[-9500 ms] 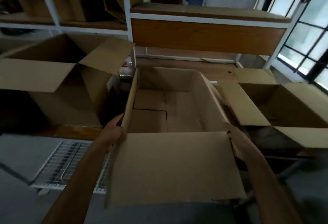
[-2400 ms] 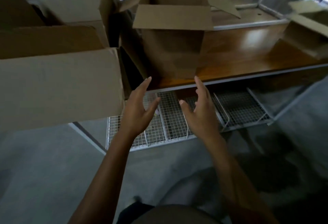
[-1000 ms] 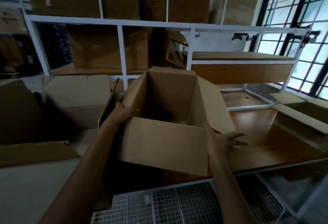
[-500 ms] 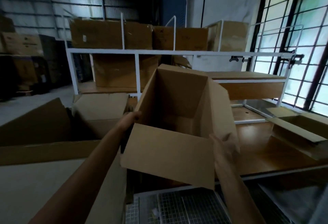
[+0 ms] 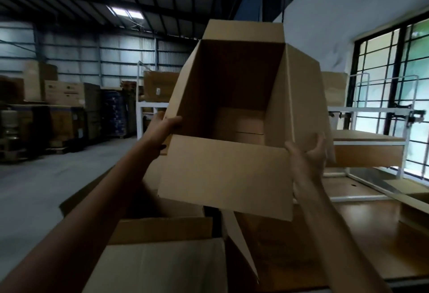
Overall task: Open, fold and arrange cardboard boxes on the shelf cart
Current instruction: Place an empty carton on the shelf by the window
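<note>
— What has changed for us in the last second?

— We have lifted the open box off the wooden worktop. A second ago its base sat on the wood with our hands low on its sides; now it hangs in the air at head height, tipped so its mouth faces us and we look straight down to the folded bottom flaps.

— And what does that mean for the job?

— We judge the opening and folding of this one done: the bottom looks closed and the four top flaps stand outward. What remains is the arranging, so we read this lift as a carry toward a place on the shelf cart, perhaps one of its upper levels.

— How do we hold it?

— Our left hand is closed on the left wall at the rim, thumb hooked inside the mouth, fingers behind. Our right hand is pressed against the right flap from outside, fingers curled on the cardboard. Both grips are taken up by the box.

— Where does the box lie between them?

— Squarely between, its near flap drooping toward us below both hands, above another open box at our left.
</note>
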Available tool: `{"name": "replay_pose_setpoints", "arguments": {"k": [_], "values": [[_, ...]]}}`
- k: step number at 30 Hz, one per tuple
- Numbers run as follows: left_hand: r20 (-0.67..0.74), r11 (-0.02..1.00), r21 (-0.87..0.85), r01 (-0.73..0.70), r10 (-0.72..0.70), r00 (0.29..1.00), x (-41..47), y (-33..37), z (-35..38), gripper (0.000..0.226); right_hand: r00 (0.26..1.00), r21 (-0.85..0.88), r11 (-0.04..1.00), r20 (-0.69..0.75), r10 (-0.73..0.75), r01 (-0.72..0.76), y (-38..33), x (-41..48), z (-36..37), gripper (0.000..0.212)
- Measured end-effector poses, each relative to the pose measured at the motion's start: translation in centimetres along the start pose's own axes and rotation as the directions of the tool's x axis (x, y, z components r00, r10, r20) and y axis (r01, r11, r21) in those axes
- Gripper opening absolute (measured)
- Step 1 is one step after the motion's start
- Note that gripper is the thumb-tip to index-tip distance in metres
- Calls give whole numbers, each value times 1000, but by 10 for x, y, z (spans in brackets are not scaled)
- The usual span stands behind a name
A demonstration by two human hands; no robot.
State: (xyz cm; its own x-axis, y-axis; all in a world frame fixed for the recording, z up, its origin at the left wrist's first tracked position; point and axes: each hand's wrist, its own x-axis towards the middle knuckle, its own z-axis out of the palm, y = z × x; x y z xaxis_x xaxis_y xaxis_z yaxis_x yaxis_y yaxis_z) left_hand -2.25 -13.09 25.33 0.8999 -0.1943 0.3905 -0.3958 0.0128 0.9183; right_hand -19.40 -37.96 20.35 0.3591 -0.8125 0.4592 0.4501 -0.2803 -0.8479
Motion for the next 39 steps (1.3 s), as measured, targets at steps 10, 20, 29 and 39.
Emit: {"name": "replay_pose_setpoints", "arguments": {"k": [10,20,29,39], "values": [[-115,999,-28,27,-30,993,26,-22,-147,66,990,73,996,139,35,-46,17,-60,149,87],[-90,998,-56,-7,2,996,54,-30,-224,62,980,144,989,190,-60,32,4,-80,219,86],[-266,993,48,106,-89,960,50,-78,-210,95,975,32,996,211,75,-83,48,-89,211,83],[-295,783,449,431,-325,898,38,-153,-176,95,953,-190,963,199,230,-193,95,-92,181,86]]}}
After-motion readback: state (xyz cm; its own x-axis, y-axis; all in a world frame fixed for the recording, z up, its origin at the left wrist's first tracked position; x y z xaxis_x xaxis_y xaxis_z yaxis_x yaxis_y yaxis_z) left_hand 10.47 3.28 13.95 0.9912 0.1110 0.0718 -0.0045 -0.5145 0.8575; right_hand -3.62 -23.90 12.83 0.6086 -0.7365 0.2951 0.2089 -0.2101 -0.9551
